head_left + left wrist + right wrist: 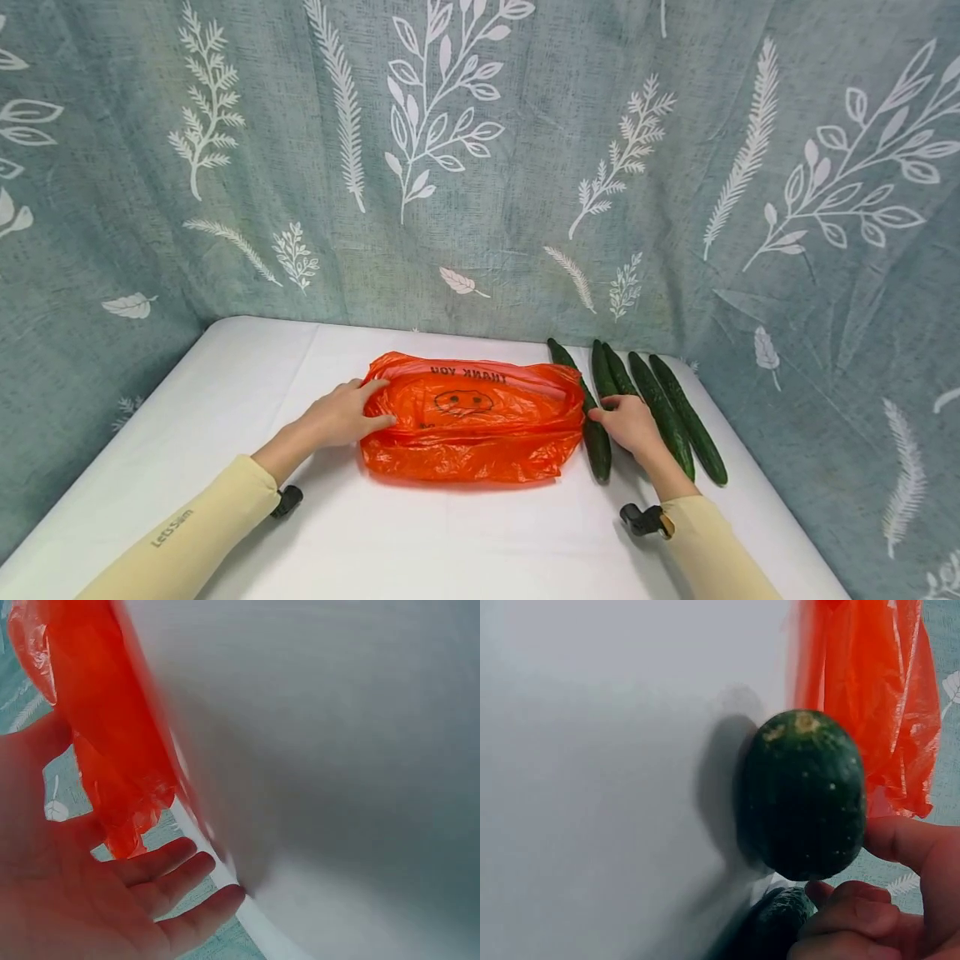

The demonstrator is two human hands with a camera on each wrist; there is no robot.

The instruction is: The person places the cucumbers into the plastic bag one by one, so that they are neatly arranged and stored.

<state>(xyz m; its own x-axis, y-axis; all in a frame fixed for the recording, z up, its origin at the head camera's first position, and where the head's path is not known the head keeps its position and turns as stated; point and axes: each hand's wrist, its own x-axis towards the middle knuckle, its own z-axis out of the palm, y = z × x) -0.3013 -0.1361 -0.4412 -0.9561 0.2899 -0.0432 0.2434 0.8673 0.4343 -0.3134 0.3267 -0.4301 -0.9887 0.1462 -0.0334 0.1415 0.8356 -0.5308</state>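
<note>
Right of the orange bag (472,417), the right hand (628,423) grips the nearest cucumber (592,417) (long axis pointing away), while the left hand (341,414) presses flat on the bag's left end.

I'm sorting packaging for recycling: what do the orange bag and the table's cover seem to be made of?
The orange bag looks like thin plastic film: glossy, crinkled, slightly see-through, with black print. The left hand rests on its edge. The table cover looks like matte white cloth or sheet, smooth, with no shine; which one is hard to tell.
</note>
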